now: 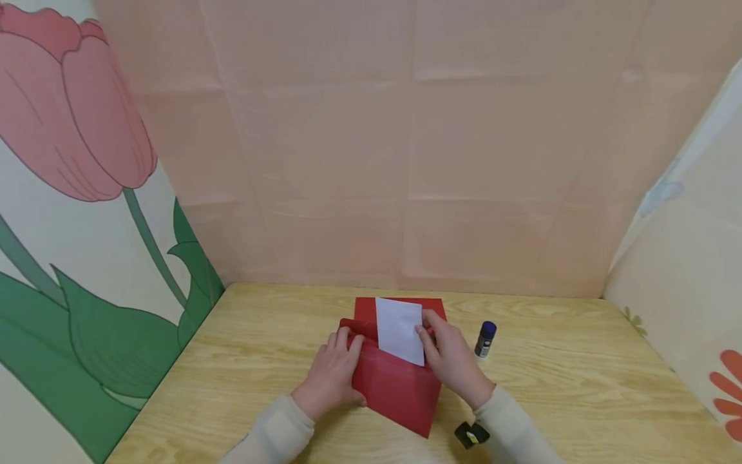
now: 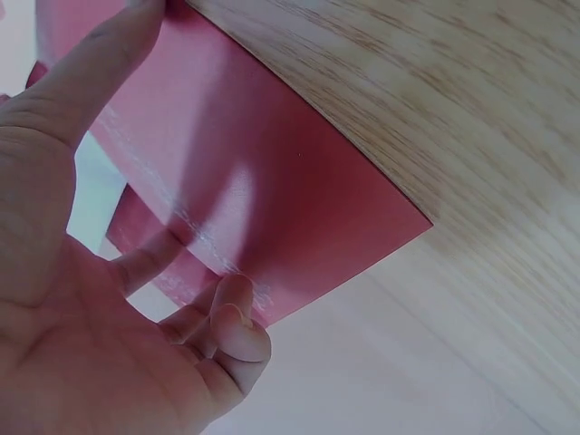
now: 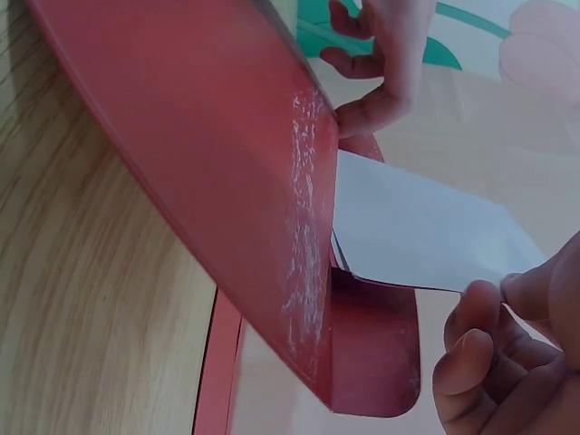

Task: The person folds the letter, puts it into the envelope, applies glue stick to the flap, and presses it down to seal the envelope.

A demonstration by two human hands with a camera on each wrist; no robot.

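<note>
Grips the red envelope by its left side with the left hand, spread wide between the thumb near its lower left edge and the index finger at its mouth, with the other fingers bent. Pinches the right edge of the white paper between thumb and fingertips of the right hand, closed to the paper's thinness. Places the paper's near end at the envelope's mouth, just right of the left hand, with depth inside impossible to tell. Shows whitish streaks along the mouth edge and a dark red flap beyond it. Tilts the envelope partly up from the tabletop, in front of a red sheet on the far side, with paper and envelope hiding much of that sheet. Has a glue stick with a dark blue cap to the right, just beyond the right hand, and a small black item with a yellowish patch on the near side, beside the right sleeve, too small to identify. Spreads light wood grain across the tabletop, up to a creased peach backdrop at the far edge. Displays a large pink tulip with green leaves on the left wall, and an orange-red flower on the pale right wall.
</note>
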